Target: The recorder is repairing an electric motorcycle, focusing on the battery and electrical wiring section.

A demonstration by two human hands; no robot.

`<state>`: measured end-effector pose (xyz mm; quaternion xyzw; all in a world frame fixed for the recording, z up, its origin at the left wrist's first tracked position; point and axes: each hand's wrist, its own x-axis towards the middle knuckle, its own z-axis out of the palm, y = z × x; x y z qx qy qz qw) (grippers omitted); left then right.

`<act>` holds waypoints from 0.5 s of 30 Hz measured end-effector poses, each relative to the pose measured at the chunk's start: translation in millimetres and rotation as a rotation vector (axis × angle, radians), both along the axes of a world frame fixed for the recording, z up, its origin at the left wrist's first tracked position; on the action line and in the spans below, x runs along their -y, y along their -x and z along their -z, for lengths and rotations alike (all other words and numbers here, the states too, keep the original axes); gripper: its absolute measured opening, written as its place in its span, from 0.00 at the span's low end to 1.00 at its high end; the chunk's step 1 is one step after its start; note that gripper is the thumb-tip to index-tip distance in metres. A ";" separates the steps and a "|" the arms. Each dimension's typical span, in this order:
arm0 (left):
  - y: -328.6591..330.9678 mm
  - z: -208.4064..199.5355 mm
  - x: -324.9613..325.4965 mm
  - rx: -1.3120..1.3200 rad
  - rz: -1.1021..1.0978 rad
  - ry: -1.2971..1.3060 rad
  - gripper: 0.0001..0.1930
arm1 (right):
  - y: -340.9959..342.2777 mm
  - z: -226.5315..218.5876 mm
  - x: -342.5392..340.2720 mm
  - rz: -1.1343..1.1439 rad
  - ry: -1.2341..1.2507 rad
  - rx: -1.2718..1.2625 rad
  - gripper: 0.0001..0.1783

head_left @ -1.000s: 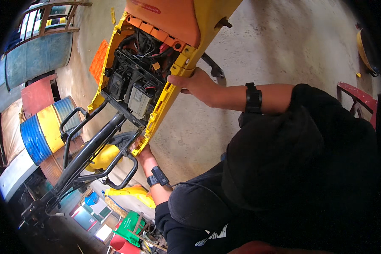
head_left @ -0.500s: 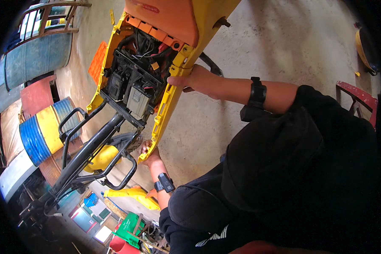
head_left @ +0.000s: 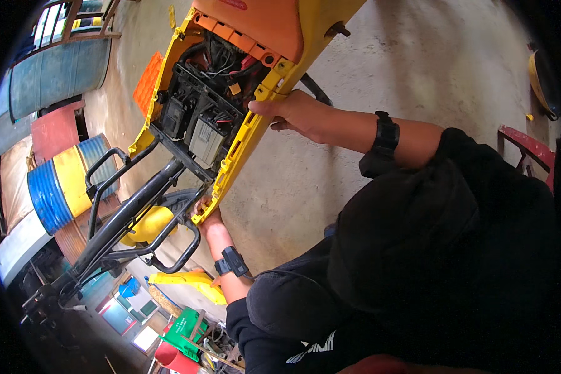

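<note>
A long yellow side panel [head_left: 238,158] runs along the near side of a motorbike's opened body. My right hand [head_left: 298,116] grips its upper stretch, thumb over the edge and fingers behind. At the panel's lower tip, my left hand [head_left: 209,210] is closed around it, with its fingers partly hidden. The tip lies close beside the black tubular rack [head_left: 179,267]. Inside the opened body are a grey box [head_left: 206,141], a black plastic housing [head_left: 176,107] and bundled wires [head_left: 221,65]. An orange cover [head_left: 255,28] sits above them.
A second yellow panel [head_left: 193,283] lies on the floor beyond my left forearm. Beside it are a green crate [head_left: 184,331] and a red bucket [head_left: 173,356]. Blue-and-yellow drums [head_left: 56,187] stand at the left, and a red frame [head_left: 527,146] at the far right.
The panel's lower end has moved left and inward toward the black rack, with my left hand on it. My right hand keeps its grip on the upper stretch.
</note>
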<state>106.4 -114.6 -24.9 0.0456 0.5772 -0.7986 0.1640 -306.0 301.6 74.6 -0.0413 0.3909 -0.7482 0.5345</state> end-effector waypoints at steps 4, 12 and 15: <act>107.4 -29.3 -73.5 -0.502 -0.512 -0.873 0.16 | 8.0 23.1 -19.9 0.105 -0.028 0.041 0.23; 51.4 13.4 -22.6 0.782 0.113 0.892 0.19 | 15.0 -2.2 -11.5 0.101 0.071 0.202 0.18; 42.5 26.0 -25.7 0.516 -0.005 0.924 0.06 | 13.5 -3.8 -10.1 0.093 -0.051 0.119 0.18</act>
